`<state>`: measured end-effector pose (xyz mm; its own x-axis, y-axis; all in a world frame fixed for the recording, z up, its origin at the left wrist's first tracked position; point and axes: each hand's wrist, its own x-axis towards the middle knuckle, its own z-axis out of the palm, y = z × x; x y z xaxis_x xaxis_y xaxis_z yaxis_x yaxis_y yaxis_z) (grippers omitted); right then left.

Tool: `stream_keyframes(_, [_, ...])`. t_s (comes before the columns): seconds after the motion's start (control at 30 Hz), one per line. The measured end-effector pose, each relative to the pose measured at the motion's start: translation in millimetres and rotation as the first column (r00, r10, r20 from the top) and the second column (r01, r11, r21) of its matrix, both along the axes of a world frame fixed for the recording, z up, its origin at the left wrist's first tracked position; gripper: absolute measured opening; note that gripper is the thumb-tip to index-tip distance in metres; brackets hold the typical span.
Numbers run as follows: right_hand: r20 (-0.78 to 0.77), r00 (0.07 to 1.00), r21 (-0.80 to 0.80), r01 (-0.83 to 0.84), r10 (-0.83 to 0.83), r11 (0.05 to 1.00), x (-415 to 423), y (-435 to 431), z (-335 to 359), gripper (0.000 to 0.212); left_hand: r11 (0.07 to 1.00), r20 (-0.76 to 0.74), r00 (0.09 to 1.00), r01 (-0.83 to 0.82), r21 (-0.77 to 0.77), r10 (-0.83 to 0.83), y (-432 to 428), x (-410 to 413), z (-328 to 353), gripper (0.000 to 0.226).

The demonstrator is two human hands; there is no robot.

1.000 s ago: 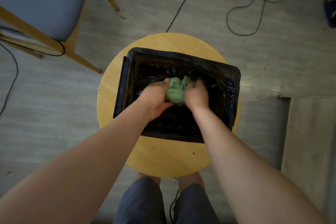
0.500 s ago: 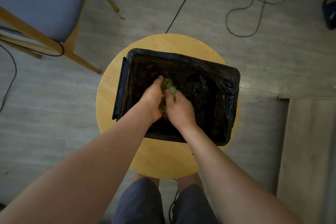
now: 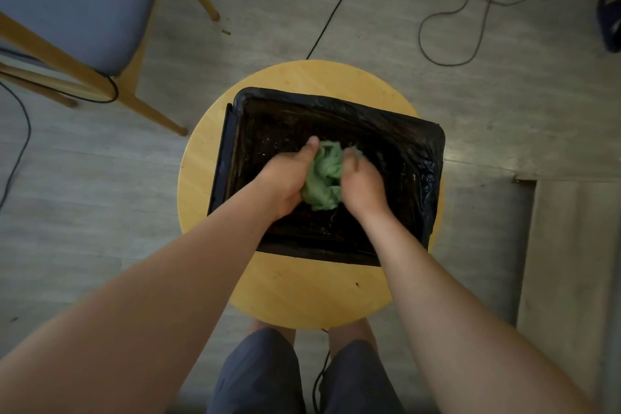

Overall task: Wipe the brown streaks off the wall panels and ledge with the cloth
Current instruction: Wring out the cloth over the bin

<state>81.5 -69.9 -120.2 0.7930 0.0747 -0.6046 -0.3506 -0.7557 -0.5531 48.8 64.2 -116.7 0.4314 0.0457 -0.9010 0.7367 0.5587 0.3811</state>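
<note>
A crumpled green cloth (image 3: 324, 174) is bunched between both hands, inside a rectangular basin lined with a black plastic bag (image 3: 426, 158). My left hand (image 3: 285, 178) grips the cloth's left side, thumb stretched forward. My right hand (image 3: 361, 183) grips its right side with curled fingers. The basin's inside is dark and glistens as if wet. No wall panel or ledge with brown streaks is in view.
The basin stands on a round yellow wooden stool (image 3: 302, 292) in front of my knees. A wooden chair with a blue seat (image 3: 74, 0) stands at the upper left. Black cables (image 3: 470, 10) trail over the grey floor. A pale board (image 3: 568, 262) lies at right.
Half a second ago the hands were pressed close together with the cloth nearly hidden between them. Now they have spread apart and the green cloth shows as a larger bunch.
</note>
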Motion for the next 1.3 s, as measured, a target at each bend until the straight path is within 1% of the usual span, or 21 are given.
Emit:
stream_keyframes(0.07, [-0.026,0.989,-0.004,0.144,-0.144,0.990,10.7,-11.7,0.0,0.049,0.971,0.040,0.981,0.184,0.149,-0.192,11.5,-3.2,-2.6,0.044])
stream_keyframes(0.13, [-0.016,0.986,-0.091,0.161,-0.163,0.983,16.1,-20.2,0.1,0.046,0.910,-0.015,0.953,0.294,0.291,-0.303,21.5,-6.6,-5.3,0.060])
stream_keyframes(0.2, [0.014,0.997,-0.234,0.080,-0.079,0.969,16.6,-21.6,1.9,0.044,0.858,-0.081,0.948,0.314,0.405,-0.309,25.7,-7.6,-5.8,0.075])
stream_keyframes(0.23, [0.043,0.999,-0.290,0.039,-0.028,0.956,15.2,-19.0,5.0,0.045,0.832,-0.109,0.942,0.331,0.446,-0.316,25.0,-7.8,-7.1,0.073])
stream_keyframes(0.33, [0.188,0.964,-0.403,-0.098,0.187,0.910,6.0,-8.5,10.5,0.052,0.684,-0.204,0.880,0.465,0.562,-0.430,18.5,-10.3,-12.7,0.045])
stream_keyframes(0.37, [0.196,0.942,-0.427,-0.169,0.273,0.888,2.5,-5.5,10.2,0.055,0.673,-0.203,0.874,0.472,0.569,-0.442,17.0,-11.0,-12.2,0.038])
stream_keyframes(0.4, [0.173,0.916,-0.445,-0.255,0.362,0.859,-0.9,-3.9,8.5,0.058,0.703,-0.179,0.893,0.438,0.560,-0.414,16.5,-12.1,-12.6,0.035])
stream_keyframes(0.47, [0.113,0.854,-0.474,-0.403,0.508,0.783,-5.0,-4.1,5.0,0.060,0.836,-0.121,0.952,0.304,0.458,-0.280,16.9,-12.7,-8.9,0.035])
stream_keyframes(0.53, [0.130,0.812,-0.488,-0.447,0.568,0.750,-6.0,-9.5,-0.8,0.048,0.886,-0.117,0.974,0.226,0.404,-0.195,18.8,-12.0,-7.6,0.039])
stream_keyframes(0.6, [0.170,0.858,-0.419,-0.381,0.484,0.824,-3.9,-14.4,-4.7,0.043,0.877,-0.120,0.968,0.251,0.409,-0.221,18.8,-11.0,-6.4,0.053])
stream_keyframes(0.7, [0.118,0.977,-0.204,-0.152,0.178,0.967,4.3,-17.7,-0.9,0.057,0.827,-0.079,0.925,0.369,0.425,-0.373,19.8,-11.0,-4.8,0.090])
stream_keyframes(0.73, [0.092,0.993,-0.147,-0.066,0.080,0.987,6.8,-18.4,0.9,0.060,0.796,-0.079,0.900,0.417,0.439,-0.428,21.3,-11.6,-5.6,0.094])
stream_keyframes(0.77, [0.061,0.998,-0.119,0.006,0.001,0.993,8.5,-18.6,3.3,0.060,0.777,-0.080,0.888,0.437,0.454,-0.453,22.6,-11.8,-6.2,0.089])
stream_keyframes(0.83, [0.000,0.995,-0.133,0.098,-0.099,0.986,9.8,-19.3,0.6,0.056,0.764,-0.063,0.898,0.406,0.502,-0.436,23.7,-10.4,-10.8,0.060])
stream_keyframes(0.9, [-0.073,0.978,-0.186,0.181,-0.197,0.966,6.3,-15.1,-5.1,0.055,0.776,-0.047,0.915,0.366,0.514,-0.401,20.6,-8.6,-10.7,0.035])
stream_keyframes(0.93, [-0.102,0.967,-0.193,0.209,-0.231,0.959,3.3,-10.2,-7.2,0.055,0.806,-0.046,0.925,0.352,0.477,-0.377,16.1,-7.5,-9.2,0.033])
stream_keyframes(1.0, [-0.141,0.964,-0.152,0.204,-0.226,0.967,-4.8,3.2,-12.3,0.048,0.919,-0.077,0.964,0.267,0.290,-0.256,4.0,-5.8,-4.1,0.037])
stream_keyframes(1.07, [-0.152,0.975,-0.032,0.156,-0.159,0.987,-14.3,15.9,-9.0,0.039,0.997,-0.172,0.983,0.073,0.012,-0.070,-5.4,-2.6,5.4,0.043])
stream_keyframes(1.13, [-0.083,0.994,0.100,0.084,-0.076,0.991,-24.1,24.3,4.4,0.030,0.986,-0.206,0.976,-0.102,-0.134,0.073,-6.9,0.2,6.5,0.048])
stream_keyframes(1.2, [0.058,0.998,0.168,-0.034,0.025,0.985,-32.8,26.9,21.0,0.033,0.974,-0.192,0.973,-0.160,-0.158,0.129,-5.9,0.4,2.9,0.044])
stream_keyframes(1.3, [0.230,0.964,0.235,-0.187,0.132,0.954,-41.5,28.5,37.7,0.049,0.979,-0.184,0.970,-0.176,-0.099,0.156,-1.3,2.1,3.5,0.031])
